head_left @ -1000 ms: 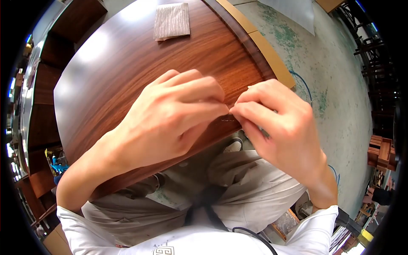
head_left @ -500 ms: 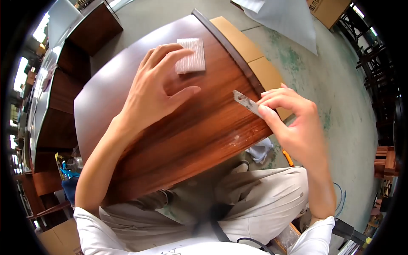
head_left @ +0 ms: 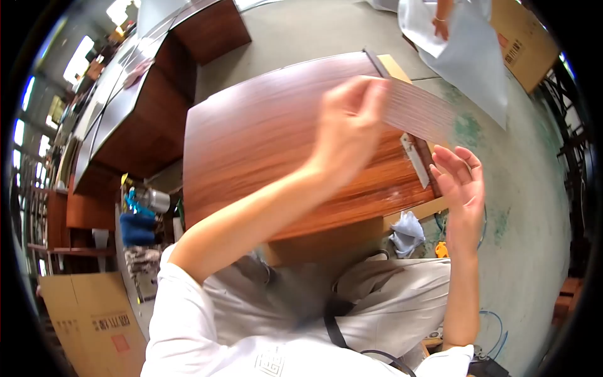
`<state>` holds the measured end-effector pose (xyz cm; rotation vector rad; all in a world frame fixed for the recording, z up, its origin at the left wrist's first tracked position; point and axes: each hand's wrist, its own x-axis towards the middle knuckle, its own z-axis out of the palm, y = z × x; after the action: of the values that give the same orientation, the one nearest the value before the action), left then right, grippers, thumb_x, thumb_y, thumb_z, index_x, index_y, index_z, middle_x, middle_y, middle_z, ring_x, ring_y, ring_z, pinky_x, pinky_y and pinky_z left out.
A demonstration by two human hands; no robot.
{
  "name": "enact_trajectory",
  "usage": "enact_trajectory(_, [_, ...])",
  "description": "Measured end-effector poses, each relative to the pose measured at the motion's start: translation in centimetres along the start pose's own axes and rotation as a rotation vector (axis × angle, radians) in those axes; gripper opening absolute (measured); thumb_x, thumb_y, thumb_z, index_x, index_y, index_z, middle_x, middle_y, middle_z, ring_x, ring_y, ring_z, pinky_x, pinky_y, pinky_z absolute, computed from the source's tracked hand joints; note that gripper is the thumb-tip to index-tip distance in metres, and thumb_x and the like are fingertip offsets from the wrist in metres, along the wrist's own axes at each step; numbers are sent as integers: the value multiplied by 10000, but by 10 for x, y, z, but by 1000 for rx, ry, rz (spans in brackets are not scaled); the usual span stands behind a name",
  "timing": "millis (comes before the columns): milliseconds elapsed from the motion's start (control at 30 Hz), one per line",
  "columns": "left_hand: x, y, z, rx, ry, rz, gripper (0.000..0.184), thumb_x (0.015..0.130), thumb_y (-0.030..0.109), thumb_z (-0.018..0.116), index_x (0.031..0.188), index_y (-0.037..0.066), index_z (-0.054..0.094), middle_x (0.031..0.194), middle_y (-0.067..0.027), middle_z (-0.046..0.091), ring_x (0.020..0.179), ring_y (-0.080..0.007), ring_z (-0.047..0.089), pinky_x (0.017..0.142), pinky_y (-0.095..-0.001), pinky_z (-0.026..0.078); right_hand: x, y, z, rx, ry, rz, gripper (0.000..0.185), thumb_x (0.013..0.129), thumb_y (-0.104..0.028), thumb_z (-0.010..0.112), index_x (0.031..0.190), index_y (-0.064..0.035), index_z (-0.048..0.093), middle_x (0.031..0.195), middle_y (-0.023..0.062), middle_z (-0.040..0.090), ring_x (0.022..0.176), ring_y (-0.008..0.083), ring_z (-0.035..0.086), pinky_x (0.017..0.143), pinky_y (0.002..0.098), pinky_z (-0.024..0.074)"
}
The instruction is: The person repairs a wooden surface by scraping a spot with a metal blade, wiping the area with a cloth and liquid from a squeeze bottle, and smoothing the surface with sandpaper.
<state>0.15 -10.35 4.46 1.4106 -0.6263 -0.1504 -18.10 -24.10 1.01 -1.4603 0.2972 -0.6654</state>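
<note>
My left hand point(head_left: 353, 119) is raised over the right part of a glossy reddish-brown wood panel point(head_left: 264, 151), its fingers pinched on one end of a pale ribbed pad point(head_left: 419, 112). The pad is smeared by motion and reaches past the panel's dark right edge. My right hand point(head_left: 461, 182) hovers just off that edge below the pad, fingers spread, holding nothing. A flat metal blade point(head_left: 415, 161) lies on the panel near the right edge, just left of my right hand. Pale marks show on the panel's near right corner.
Beneath the panel is cardboard point(head_left: 326, 246). A crumpled white cloth point(head_left: 407, 234) and an orange tool point(head_left: 441, 249) lie on the floor. Dark wood cabinets point(head_left: 135, 135) stand left. Another person's hand point(head_left: 441, 28) shows at the top beside a light sheet point(head_left: 468, 75).
The pad has left the panel in my left hand, which moved right. My right hand has let go of the blade, now lying on the panel, and opened. My view has shifted.
</note>
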Motion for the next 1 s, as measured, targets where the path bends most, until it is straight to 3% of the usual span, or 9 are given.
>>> enact_trajectory(67, [-21,11,28,-341,-118,-245,275,1125,250,659,1225,7,741,1090,-44,745,964,-126,710,847,-369,675,-5,10,-1,206,69,1,689,987,-171,813,1547,8,455,1440,159,652,1391,257,594,1189,435,477])
enact_trajectory(300, [-65,12,74,-652,-257,-593,213,1130,171,627,1197,-29,654,1061,-89,722,916,-152,722,867,-367,670,1,-23,8,382,351,-157,531,975,-169,688,1445,22,534,1361,191,678,1323,288,637,1156,481,505])
enact_trajectory(367, [-83,1,59,-559,-475,-429,215,1124,177,635,1211,-19,657,1097,-96,747,954,-170,752,888,-384,662,-5,-26,-10,378,271,-149,421,940,-146,646,1327,-1,562,1290,194,684,1214,281,666,1118,489,526])
enact_trajectory(433, [-89,-3,12,296,-656,321,228,971,97,754,1193,70,709,1189,-93,760,1088,-253,764,940,-443,636,-25,-18,-44,278,137,-133,311,900,-128,617,1193,-37,562,1212,191,681,1083,269,684,1072,493,549])
enact_trajectory(500, [-80,-13,-34,641,-585,918,207,864,100,825,1061,85,766,1219,-56,755,1107,-257,742,981,-422,615,-47,-29,-42,84,35,-106,230,909,-127,658,1082,-75,515,1152,160,643,953,209,643,972,434,566])
enact_trajectory(667, [-70,-29,-77,839,-769,605,548,898,259,837,1418,134,721,1408,-104,651,1307,-310,621,1210,-553,459,-82,-8,-49,-248,-94,-22,194,970,-22,778,1076,-11,615,1320,111,575,947,145,623,880,307,532])
enact_trajectory(733, [-64,-27,-68,880,-842,585,641,915,325,828,1518,184,665,1483,-125,588,1368,-330,565,1263,-598,386,-83,-7,-33,-396,-73,-52,224,961,-27,805,1157,-4,699,1261,132,684,992,174,698,869,311,559])
enact_trajectory(900, [-57,-32,-57,813,-929,504,730,885,338,838,1571,224,615,1553,-148,529,1426,-369,511,1297,-625,320,-59,-6,-4,-1027,-205,-399,350,858,-34,871,1201,-99,840,1199,74,762,979,245,747,828,342,575])
enact_trajectory(1000, [-71,-21,-77,836,-1000,449,818,807,295,864,1577,206,607,1613,-154,508,1472,-360,495,1313,-623,305,-51,-2,3,-1087,-192,-394,388,817,-39,883,1195,-118,848,1186,57,757,957,235,721,827,356,550])
